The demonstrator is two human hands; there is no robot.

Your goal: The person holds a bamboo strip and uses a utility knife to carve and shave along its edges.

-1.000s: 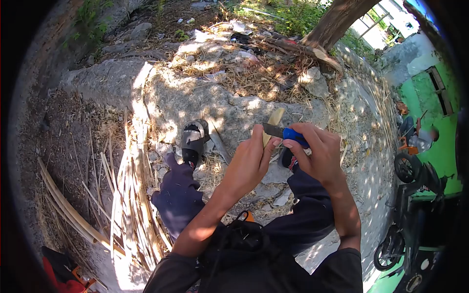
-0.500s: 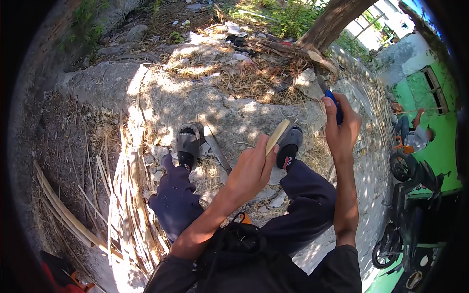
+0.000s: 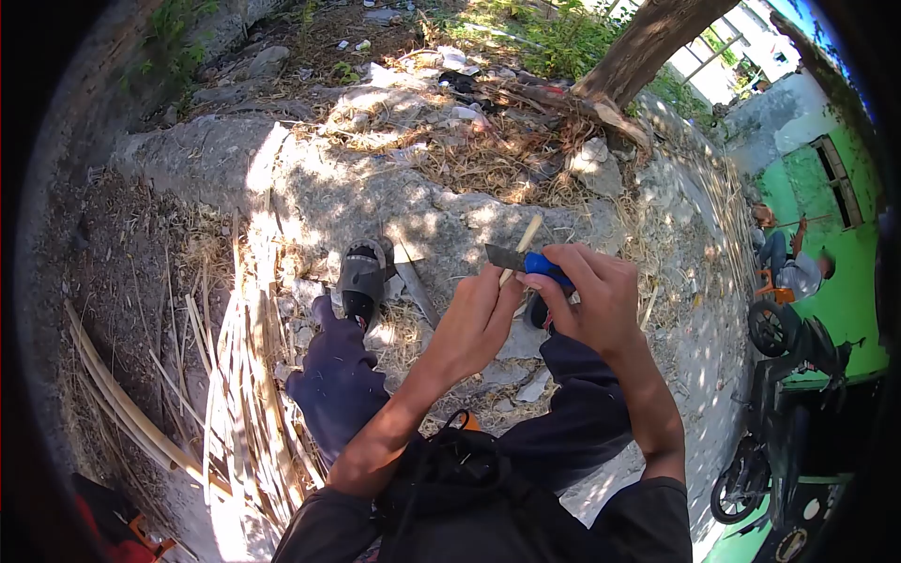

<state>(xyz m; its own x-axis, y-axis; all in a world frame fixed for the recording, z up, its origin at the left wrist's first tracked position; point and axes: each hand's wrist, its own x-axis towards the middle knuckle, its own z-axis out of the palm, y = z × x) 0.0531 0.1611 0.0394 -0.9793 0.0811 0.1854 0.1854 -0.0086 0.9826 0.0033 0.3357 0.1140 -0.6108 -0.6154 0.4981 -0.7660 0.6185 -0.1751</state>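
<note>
Pinched in my left hand (image 3: 475, 324) is a short pale strip of wood or bamboo (image 3: 529, 235), its free end pointing up and away from me. My right hand (image 3: 597, 293) is closed round the blue handle of a knife (image 3: 547, 268). The broad grey blade (image 3: 505, 257) points left and lies across the strip, just above the fingertips of my left hand. Both hands are close together over the ground between my feet, and my right fingertips partly cover the handle.
Long pale strips (image 3: 246, 394) lie in a pile at the left. A flat grey piece (image 3: 416, 293) rests beside my left shoe (image 3: 361, 278). Beyond are a rock ledge and a tree trunk (image 3: 648, 52). Motorcycles (image 3: 784, 324) and a seated person (image 3: 801, 267) are at the right.
My right hand swung out to the right with the knife, then came back, bringing the blade onto the strip again. The strip now shows a narrower side. My left hand kept hold of it.
</note>
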